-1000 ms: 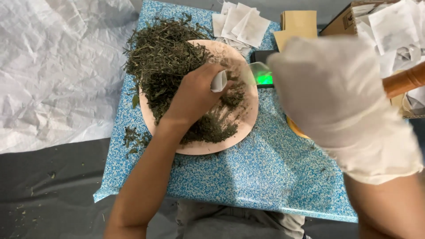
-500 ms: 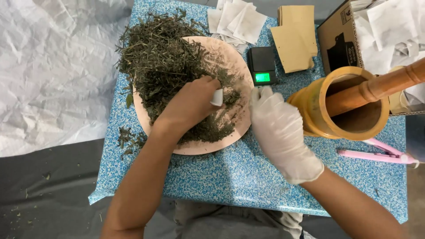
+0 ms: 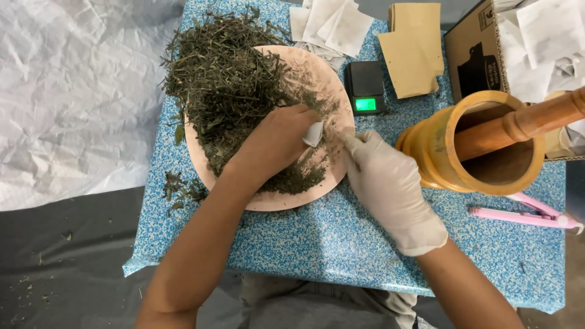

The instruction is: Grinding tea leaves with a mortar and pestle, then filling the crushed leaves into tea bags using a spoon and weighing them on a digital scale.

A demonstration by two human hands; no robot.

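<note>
Left hand (image 3: 274, 143) pinches a small white sachet (image 3: 313, 133) over the herb pile (image 3: 234, 91) on the plate (image 3: 286, 201) mid-worktop, gloved right hand (image 3: 390, 189) fingers loosely curled, seemingly empty; overfilling could scatter herb off the worktop's left edge.

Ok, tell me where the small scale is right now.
In the head view the scale sits on the blue table, toward the back, between the plate of herbs and the tan envelopes, behind the gloved right hand.

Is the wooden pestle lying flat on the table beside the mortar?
No. The pestle leans inside the wooden mortar, its handle sticking out over the rim to the right.
</note>
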